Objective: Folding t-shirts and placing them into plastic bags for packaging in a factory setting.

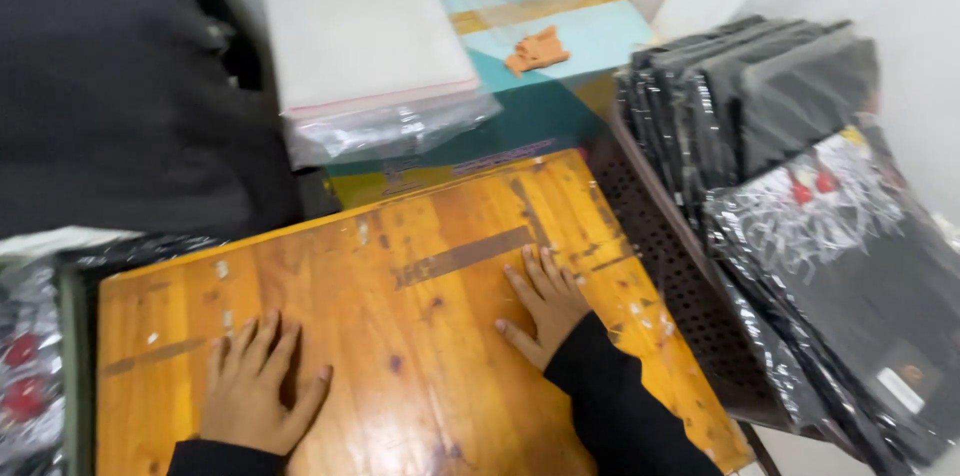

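While flat on wooden bench [420, 266], left hand [255, 391] lower left, right hand [545, 301] centre, fingers spread, gripping nothing. Clear bag stack [365, 46] top centre; bagged dark garments [800, 196] right.

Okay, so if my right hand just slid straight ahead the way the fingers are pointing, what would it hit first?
The right hand lies flat on the wooden board, fingers pointing up and slightly left. Sliding on, it would probably first cross the grey tape strip and bare board, then reach the board's far edge near the stack of clear plastic bags.

Wooden board [420, 286] bare ahead of hands; bagged garments [800, 196] block right, plastic bag stack [370, 56] beyond.
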